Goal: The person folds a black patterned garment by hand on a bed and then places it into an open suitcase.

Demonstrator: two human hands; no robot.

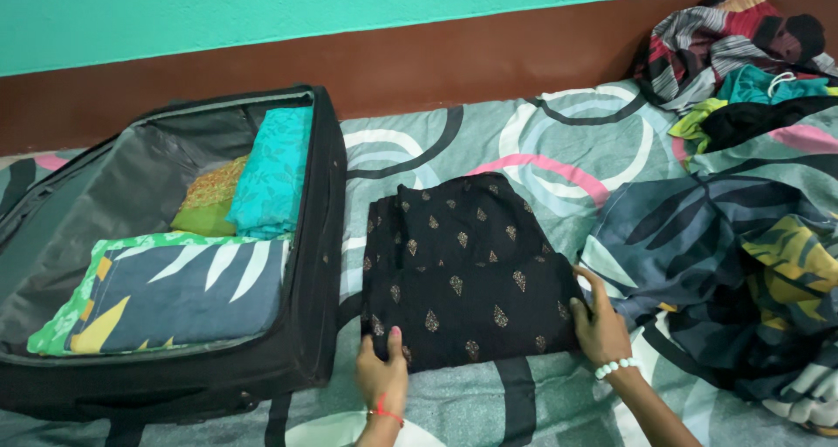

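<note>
Two things frame what we see: the open black suitcase (310, 237) lies to the left, just beside the folded black garment with gold motifs (463, 268) on the patterned bedsheet (541, 150). We see the garment's long axis run away from us. Our left hand (382, 373) lies flat on its near-left corner and our right hand (598, 320) on its right edge, fingers spread, grasping nothing.

Black garment (467, 268) with gold motifs, teal cloth (273, 172), black suitcase (310, 325)
</note>
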